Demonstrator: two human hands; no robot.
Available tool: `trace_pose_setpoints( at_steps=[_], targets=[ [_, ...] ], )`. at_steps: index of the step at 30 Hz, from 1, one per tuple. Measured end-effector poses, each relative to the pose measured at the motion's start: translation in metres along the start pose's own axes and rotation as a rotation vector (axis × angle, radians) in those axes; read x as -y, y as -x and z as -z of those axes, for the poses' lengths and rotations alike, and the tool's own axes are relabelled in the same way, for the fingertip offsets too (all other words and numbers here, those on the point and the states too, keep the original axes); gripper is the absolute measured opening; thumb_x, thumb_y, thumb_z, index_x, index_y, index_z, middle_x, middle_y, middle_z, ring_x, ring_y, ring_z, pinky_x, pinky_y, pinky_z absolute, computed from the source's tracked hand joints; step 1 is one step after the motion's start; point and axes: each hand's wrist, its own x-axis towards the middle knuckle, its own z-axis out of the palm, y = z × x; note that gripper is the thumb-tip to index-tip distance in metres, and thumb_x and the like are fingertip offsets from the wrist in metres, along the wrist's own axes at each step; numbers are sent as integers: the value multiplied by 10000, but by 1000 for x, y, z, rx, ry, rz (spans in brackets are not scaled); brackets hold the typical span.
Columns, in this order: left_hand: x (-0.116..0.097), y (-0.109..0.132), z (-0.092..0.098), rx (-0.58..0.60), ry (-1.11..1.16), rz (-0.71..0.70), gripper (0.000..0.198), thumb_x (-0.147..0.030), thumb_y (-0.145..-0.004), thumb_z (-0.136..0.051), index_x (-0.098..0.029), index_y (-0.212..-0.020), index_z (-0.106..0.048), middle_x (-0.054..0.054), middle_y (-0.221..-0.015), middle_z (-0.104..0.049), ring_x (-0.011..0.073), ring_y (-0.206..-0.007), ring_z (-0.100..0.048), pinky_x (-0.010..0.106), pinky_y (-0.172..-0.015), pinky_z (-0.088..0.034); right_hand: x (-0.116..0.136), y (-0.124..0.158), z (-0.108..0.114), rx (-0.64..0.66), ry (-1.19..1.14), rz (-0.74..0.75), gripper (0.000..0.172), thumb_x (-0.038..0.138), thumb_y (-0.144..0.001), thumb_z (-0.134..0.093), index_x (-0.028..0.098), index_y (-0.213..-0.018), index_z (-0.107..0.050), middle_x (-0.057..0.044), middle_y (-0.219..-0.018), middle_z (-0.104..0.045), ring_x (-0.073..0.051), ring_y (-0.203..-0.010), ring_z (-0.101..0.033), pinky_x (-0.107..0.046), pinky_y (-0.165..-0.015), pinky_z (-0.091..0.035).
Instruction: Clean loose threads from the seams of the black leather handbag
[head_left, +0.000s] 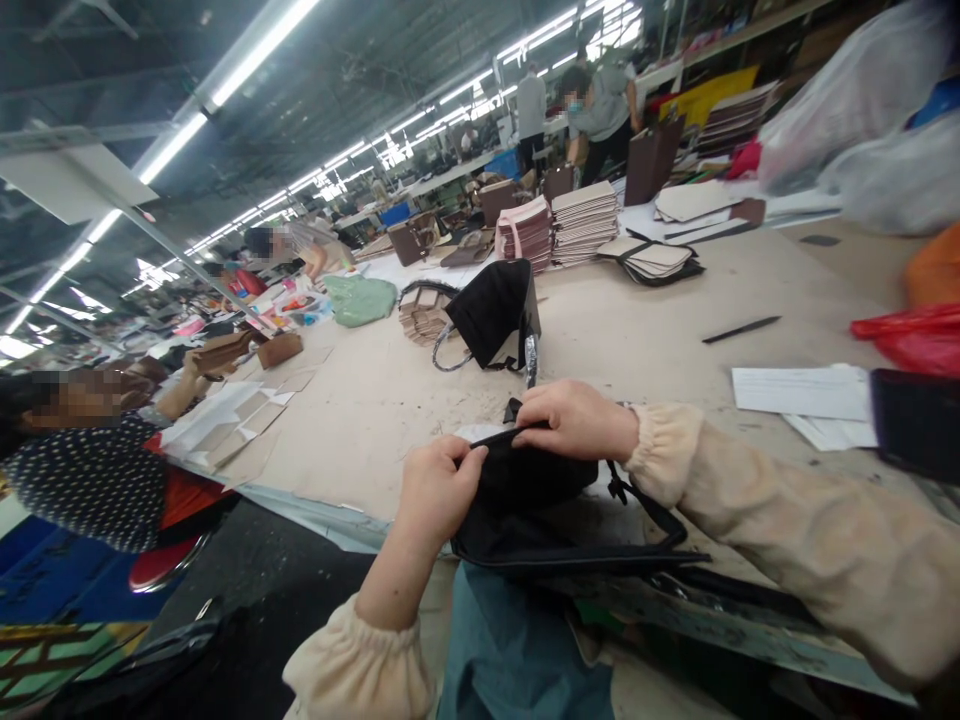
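Observation:
A black bag (536, 480) with straps lies at the table's near edge, partly over my lap. My left hand (442, 490) pinches the left end of its far rim between thumb and fingers. My right hand (574, 420) grips the same rim a little further right. Between the two hands the edge is stretched fairly straight. A strap with a small knot or tab hangs at the bag's right side. Just beyond my hands stands another black bag (491, 315), with a wrapped handle drooping to its left. My fingertips partly hide the rim.
Stacked panels (585, 225) stand at the back, beside black-edged pieces (652, 260). A dark pen-like strip (741, 330), white papers (802, 392) and a red plastic bag (911, 340) lie to the right. A person in a dotted top (86, 480) sits at the left.

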Motion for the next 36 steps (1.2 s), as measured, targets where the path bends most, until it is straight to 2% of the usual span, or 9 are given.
trace_pose_setpoints(
  at_steps=[5,9,16,24,28,36],
  targets=[
    [2,10,4,111,40,-159,253,-306,-795,-560,-167,-584,-549,-8,-675,-572,110,-668,-516,222,-632,-357,2,1,2,8,-32,2,187,330,-813,-616,166,-753,-682,-15,-722,-601,-127,-685,-541,-224,-605,-334],
    [1,18,6,82,45,-169,271,-302,-814,-552,-167,-581,-530,-3,-674,-577,112,-672,-531,223,-634,-372,4,2,2,6,-40,28,191,322,-817,-609,164,-726,-667,-10,-711,-586,-119,-668,-530,-222,-589,-323],
    [-1,24,8,103,-6,-252,216,-294,-810,-568,-185,-626,-598,25,-885,-626,135,-777,-568,244,-720,-411,1,4,0,-11,-40,78,224,328,-837,-575,160,-706,-645,-17,-713,-572,-121,-669,-520,-226,-586,-313],
    [2,22,5,24,41,-142,324,-327,-865,-460,-168,-595,-539,11,-663,-584,117,-648,-525,233,-630,-368,3,2,3,10,-44,70,205,313,-823,-592,161,-697,-647,-7,-689,-555,-113,-645,-507,-224,-577,-306],
    [3,18,2,-9,12,-89,330,-349,-851,-461,-167,-594,-562,2,-614,-564,112,-609,-502,228,-599,-342,3,1,3,16,-52,64,209,318,-822,-594,160,-692,-641,-8,-691,-559,-115,-650,-509,-226,-581,-305],
    [2,12,0,-50,-53,-15,361,-372,-814,-478,-165,-519,-501,-20,-506,-461,100,-538,-428,225,-545,-285,1,-1,2,28,-50,65,225,333,-827,-585,160,-692,-634,-10,-691,-558,-122,-654,-507,-230,-583,-304]
  ],
)
